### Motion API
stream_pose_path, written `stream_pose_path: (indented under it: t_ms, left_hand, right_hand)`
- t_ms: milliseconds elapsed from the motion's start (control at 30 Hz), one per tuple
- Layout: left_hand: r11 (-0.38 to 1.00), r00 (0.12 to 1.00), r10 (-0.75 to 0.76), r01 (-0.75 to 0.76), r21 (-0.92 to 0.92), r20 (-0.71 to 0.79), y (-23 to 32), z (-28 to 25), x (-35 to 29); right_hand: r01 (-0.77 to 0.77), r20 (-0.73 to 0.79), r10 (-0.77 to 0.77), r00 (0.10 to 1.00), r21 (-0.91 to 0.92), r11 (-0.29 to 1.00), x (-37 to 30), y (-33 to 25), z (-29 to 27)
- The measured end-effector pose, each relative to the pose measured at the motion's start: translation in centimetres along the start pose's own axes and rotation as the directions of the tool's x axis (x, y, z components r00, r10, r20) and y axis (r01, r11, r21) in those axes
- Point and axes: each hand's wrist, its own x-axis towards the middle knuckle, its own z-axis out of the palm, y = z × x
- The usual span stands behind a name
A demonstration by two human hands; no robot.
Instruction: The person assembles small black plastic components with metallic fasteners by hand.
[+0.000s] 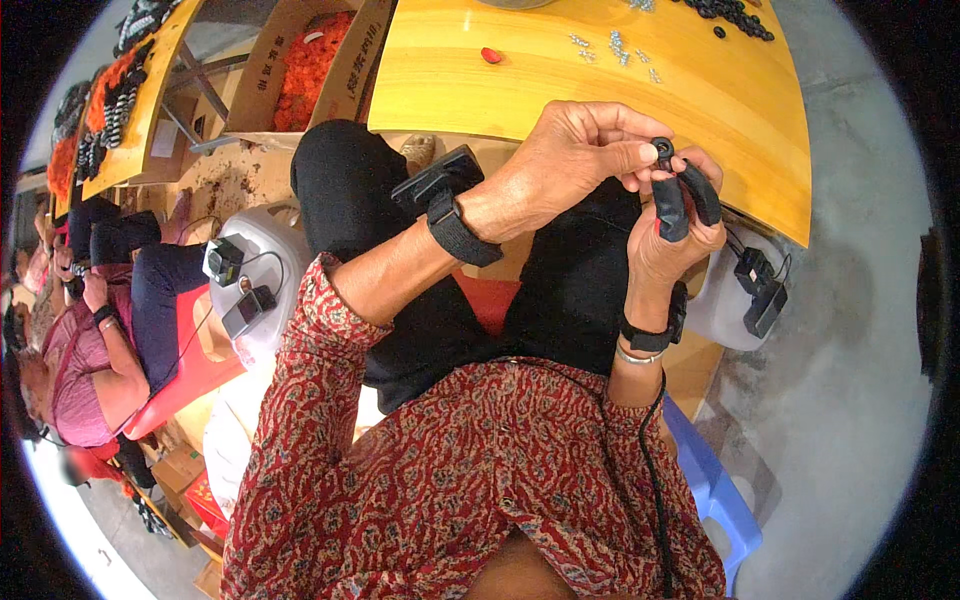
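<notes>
Your left fingers (630,158) are pinching that black ring (663,146) by the far end of the black curved piece (705,196), which points away from you, right hand (660,256) curled round it.

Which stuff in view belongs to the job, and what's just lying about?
Job:
black curved piece, in the right hand
black ring, at the left hand
probably silver bits, black bits on table

Lying about, apparently:
red piece
carton of orange material
</notes>
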Motion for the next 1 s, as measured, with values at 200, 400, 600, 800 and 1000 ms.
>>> stream_pose_path:
  t_ms: [200, 400, 600, 800, 1000]
  left_hand:
    - [0.999, 1.0, -0.007, 0.007, 0.044, -0.003, 0.63, -0.17, -0.14]
    - [0.997, 0.999, -0.048, 0.048, 0.059, -0.001, 0.74, -0.49, -0.27]
    - [0.997, 0.997, -0.077, 0.076, 0.026, 0.004, 0.54, -0.55, -0.15]
    - [0.995, 0.995, -0.103, 0.103, 0.003, 0.003, 0.77, -0.43, -0.16]
    - [0.994, 0.995, -0.1, 0.101, 0.049, -0.018, 0.56, -0.32, -0.15]
  right_hand:
    - [0.011, 0.033, -0.011, 0.999, 0.0, 1.0, 0.13, 0.16, -0.15]
    - [0.076, 0.067, -0.064, 0.996, -0.201, 0.977, 0.27, -0.14, -0.31]
    - [0.044, 0.066, -0.038, 0.997, -0.078, 0.996, 0.18, 0.26, -0.45]
    - [0.009, 0.044, -0.01, 0.999, 0.024, 1.0, 0.09, 0.61, -0.35]
    - [0.007, 0.06, -0.007, 0.998, 0.002, 1.0, 0.01, 0.73, -0.49]
